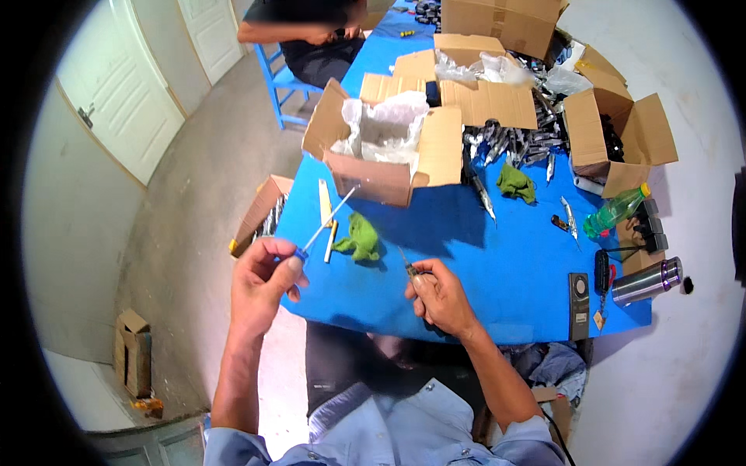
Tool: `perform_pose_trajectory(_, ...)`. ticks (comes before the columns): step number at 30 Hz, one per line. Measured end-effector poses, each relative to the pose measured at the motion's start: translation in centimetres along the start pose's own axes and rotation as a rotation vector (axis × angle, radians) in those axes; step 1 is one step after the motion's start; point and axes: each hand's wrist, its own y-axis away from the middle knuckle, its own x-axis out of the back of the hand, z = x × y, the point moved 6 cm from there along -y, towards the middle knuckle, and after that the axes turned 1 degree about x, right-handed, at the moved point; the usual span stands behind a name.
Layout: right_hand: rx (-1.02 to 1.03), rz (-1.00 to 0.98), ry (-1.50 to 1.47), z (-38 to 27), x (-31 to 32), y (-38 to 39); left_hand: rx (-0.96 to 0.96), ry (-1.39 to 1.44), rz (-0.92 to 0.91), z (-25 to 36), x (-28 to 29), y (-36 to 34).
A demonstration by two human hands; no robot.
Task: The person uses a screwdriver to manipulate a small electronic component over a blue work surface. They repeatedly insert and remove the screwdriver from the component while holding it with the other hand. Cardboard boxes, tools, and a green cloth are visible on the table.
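My left hand (264,283) is closed in a pinch above the table's left edge, gripping a thin pale rod with a blue end (330,218). The rod slants up and away to the right. Lower right of it, my right hand (440,297) holds a small metal piece with a thin pointed tip (409,266) between thumb and fingers; most of that piece is hidden. A bright green cloth (359,238) lies crumpled on the blue tabletop (435,268) between the hands. Just beyond the left hand lie a white ruler-like strip (325,203) and a thin yellow stick (331,241).
An open cardboard box (369,177) with plastic lining stands ahead. Behind the right hand are a caliper-like tool (482,193), a darker green cloth (516,184) and heaped metal tools (517,144). A green bottle (615,213) and steel flask (646,281) stand right. Another person (311,39) sits far left.
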Motion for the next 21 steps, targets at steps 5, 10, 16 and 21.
perform_pose_trajectory(5,0.125,0.081,-0.03,-0.4,1.4,-0.6,-0.106,-0.301,-0.018,6.3,-1.2,-6.3)
perform_pose_trajectory(10,0.2,0.174,-0.095,-2.2,4.0,-1.6,-0.219,-0.603,-0.092,10.2,-4.4,-11.8)
perform_pose_trajectory(16,0.364,0.338,0.084,-9.5,7.7,-6.1,-0.324,-0.845,-0.213,9.7,-5.2,-18.6)
perform_pose_trajectory(21,0.328,0.133,0.015,-18.6,7.3,-12.8,-0.258,-0.914,-0.283,8.4,-5.8,-21.7)
